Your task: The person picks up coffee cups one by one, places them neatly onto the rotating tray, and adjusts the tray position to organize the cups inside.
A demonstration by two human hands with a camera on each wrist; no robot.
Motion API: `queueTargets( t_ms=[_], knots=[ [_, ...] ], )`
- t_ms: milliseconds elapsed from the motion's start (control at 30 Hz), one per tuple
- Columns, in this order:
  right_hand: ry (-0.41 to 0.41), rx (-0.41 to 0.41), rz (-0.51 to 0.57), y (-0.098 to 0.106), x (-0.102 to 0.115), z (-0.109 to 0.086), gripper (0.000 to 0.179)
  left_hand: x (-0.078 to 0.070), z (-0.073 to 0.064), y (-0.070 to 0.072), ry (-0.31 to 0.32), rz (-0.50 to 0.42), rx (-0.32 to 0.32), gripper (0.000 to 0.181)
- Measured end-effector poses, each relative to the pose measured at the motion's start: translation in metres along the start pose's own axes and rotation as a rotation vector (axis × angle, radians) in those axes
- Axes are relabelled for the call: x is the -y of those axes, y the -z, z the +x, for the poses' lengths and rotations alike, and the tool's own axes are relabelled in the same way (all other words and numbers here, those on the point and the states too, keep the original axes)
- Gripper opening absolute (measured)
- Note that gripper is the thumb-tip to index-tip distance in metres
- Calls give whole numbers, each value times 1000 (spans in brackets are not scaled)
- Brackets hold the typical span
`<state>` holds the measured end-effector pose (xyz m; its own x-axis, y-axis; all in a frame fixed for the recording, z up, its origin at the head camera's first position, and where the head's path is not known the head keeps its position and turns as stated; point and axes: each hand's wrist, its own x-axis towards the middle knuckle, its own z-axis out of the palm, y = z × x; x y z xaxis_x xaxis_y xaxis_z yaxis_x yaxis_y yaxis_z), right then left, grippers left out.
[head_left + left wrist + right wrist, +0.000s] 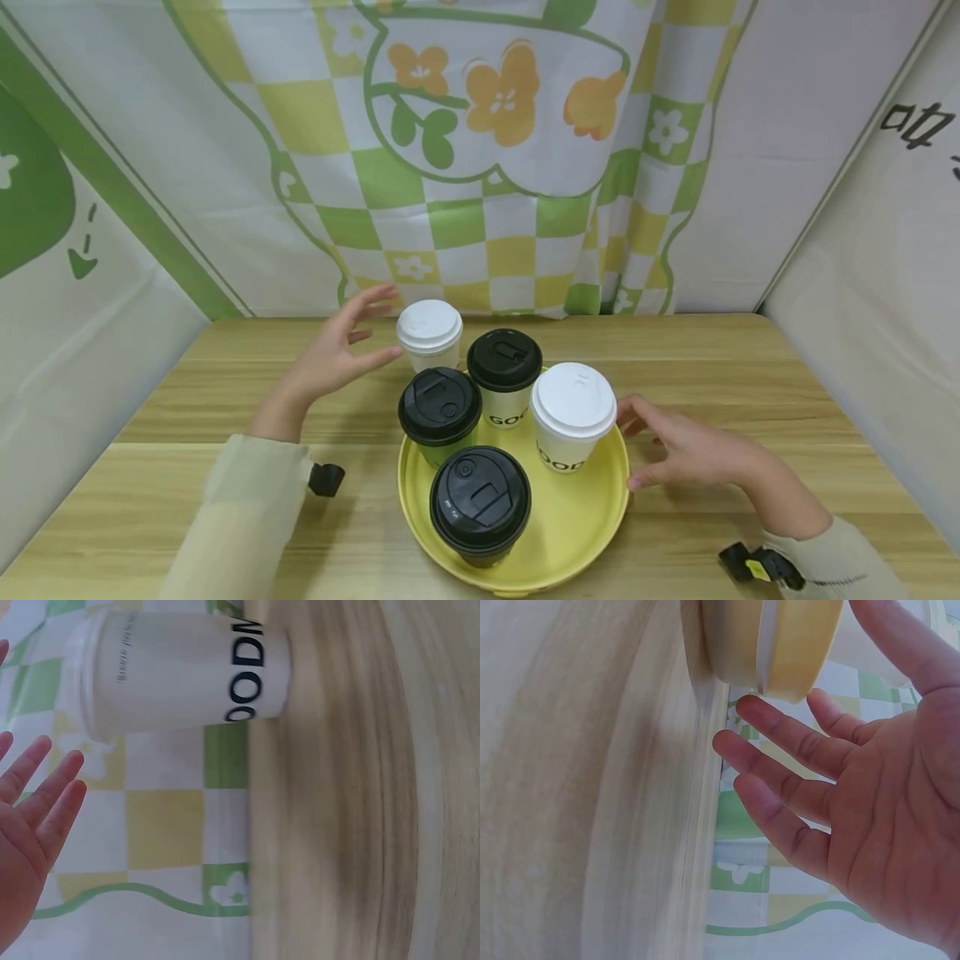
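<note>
My left hand [330, 350], fingers spread, is just left of a white-lidded paper cup [430, 333] that stands at the back, behind a round yellow tray [581, 533]. In the left wrist view that cup [180, 671] shows dark lettering, and the fingers [56, 795] are apart from it. On the tray's right side, my right hand [693, 450] has loosely bent fingers near the rim and holds nothing. Close to it is a larger white-lidded cup [573, 404] on the tray. The right wrist view shows the palm [892, 817] facing the tray's side [799, 645].
Three black-lidded cups stand on the tray: one at the back [504, 360], one at the left [440, 406] and one in front [481, 504]. The wooden table [352, 533] ends at a patterned cloth [457, 225] behind, with pale side walls left and right.
</note>
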<state>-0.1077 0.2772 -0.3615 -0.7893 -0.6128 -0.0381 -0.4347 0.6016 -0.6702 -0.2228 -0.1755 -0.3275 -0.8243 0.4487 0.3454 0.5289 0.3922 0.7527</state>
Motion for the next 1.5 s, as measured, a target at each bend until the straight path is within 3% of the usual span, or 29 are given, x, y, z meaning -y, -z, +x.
queueTargets(
  t_ms=[267, 567, 967, 1500],
  knots=[
    [4, 1, 4, -1, -5, 0, 77, 24, 16, -8, 94, -5, 76, 90],
    [12, 3, 9, -1, -6, 1, 76, 37, 28, -24, 135, -1, 137, 96],
    [-6, 8, 17, -1, -7, 0, 76, 47, 35, -37, 130, -69, 141, 108],
    [7, 0, 18, -1, -7, 1, 76, 47, 37, -40, 133, -123, 121, 97]
  ],
)
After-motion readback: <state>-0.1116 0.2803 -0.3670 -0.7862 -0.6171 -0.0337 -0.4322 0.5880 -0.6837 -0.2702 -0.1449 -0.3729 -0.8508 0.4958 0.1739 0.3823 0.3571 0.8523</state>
